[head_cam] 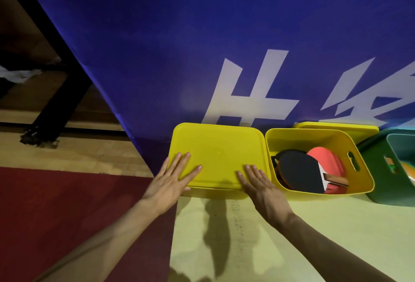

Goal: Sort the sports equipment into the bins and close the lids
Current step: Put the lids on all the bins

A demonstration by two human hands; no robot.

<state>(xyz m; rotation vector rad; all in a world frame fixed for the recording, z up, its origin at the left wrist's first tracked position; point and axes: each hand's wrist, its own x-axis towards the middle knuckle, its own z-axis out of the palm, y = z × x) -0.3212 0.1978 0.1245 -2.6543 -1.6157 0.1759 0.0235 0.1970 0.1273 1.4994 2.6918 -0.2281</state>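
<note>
Smooth matt plastic lid [219,153]; rubber-faced, wooden-handled paddles [301,172].

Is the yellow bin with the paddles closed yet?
No, open. The yellow bin shows table tennis paddles inside; a spare yellow lid lies behind it against the blue banner.

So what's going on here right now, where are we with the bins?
The person has both hands flat on the lid of the left yellow bin: left hand near its left edge, right hand near its front right corner, pressing it shut. The next yellow bin is open, with table tennis paddles inside; a second yellow lid leans behind it. A green bin sits at far right, also open.
</note>
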